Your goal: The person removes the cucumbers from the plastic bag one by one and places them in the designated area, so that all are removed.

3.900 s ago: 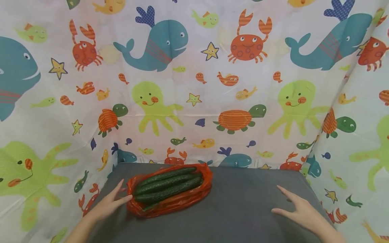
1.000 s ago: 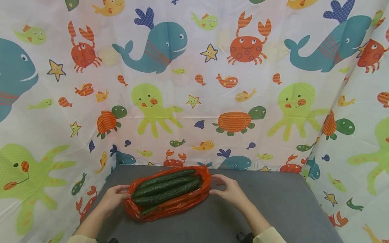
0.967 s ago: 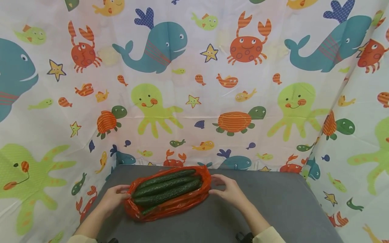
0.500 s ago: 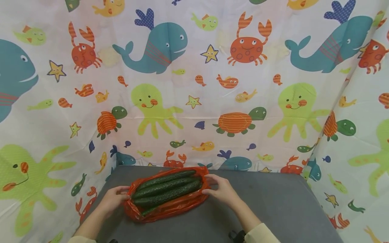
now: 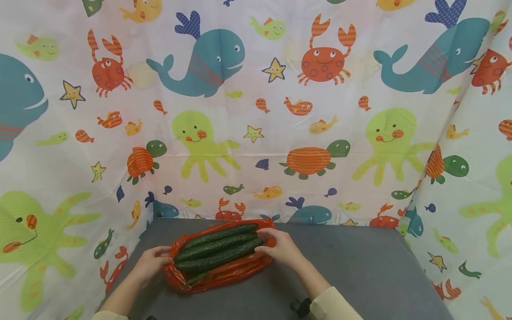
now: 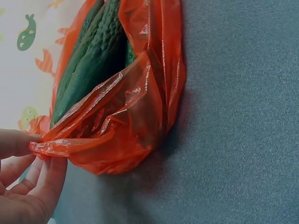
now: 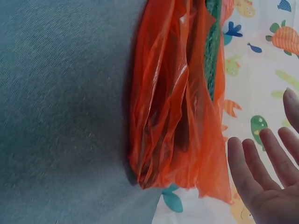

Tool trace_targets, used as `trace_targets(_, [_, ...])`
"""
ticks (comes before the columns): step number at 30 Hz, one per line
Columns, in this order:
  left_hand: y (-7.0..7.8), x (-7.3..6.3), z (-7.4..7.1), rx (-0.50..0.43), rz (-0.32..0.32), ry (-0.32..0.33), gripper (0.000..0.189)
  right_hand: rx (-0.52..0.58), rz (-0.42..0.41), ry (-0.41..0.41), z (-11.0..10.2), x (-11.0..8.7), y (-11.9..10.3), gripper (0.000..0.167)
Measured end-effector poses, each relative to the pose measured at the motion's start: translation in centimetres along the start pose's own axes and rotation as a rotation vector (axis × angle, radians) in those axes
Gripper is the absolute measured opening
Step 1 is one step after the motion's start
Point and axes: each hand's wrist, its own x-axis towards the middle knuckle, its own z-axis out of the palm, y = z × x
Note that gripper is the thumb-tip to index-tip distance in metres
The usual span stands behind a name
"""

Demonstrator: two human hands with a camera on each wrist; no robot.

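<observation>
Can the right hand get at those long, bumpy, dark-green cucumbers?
Probably yes: the right hand is open near the cucumbers, and the crinkly red-orange plastic bag leaves their tops uncovered.

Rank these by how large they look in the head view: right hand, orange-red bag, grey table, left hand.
1. Grey table
2. Orange-red bag
3. Left hand and right hand: too alike to rank.

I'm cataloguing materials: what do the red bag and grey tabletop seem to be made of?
Red bag: probably thin, glossy plastic film, judging by its sharp creases and highlights. Grey tabletop: matte, perhaps covered in cloth, as a woven-looking grain shows in the wrist views; a textured coating can't be ruled out.
</observation>
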Motion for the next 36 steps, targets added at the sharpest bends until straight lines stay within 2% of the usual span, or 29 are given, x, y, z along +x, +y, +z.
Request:
trace_targets(3, [-0.2, 0.3, 0.2, -0.006, -0.021, 0.000, 0.043, 0.007, 0.002, -0.008, 0.4, 0.3, -0.4, 0.046])
trace_targets(9, [0.0, 0.4, 0.5, -0.003, -0.017, 0.009, 0.041, 0.029, -0.004, -0.057, 1.4, 0.8, -0.9, 0.042])
trace_targets(12, [0.1, 0.4, 0.6, -0.003, -0.013, 0.011, 0.042, 0.049, 0.020, -0.071, 2.0, 1.0, -1.2, 0.041])
trace_targets(23, [-0.3, 0.2, 0.0, -0.047, -0.018, 0.020, 0.049, 0.179, 0.043, -0.064, 4.5, 2.6, -2.0, 0.039])
trace_targets(36, [-0.5, 0.5, 0.2, -0.052, -0.050, 0.024, 0.049, 0.297, 0.085, -0.045, 7.1, 3.7, -1.9, 0.037])
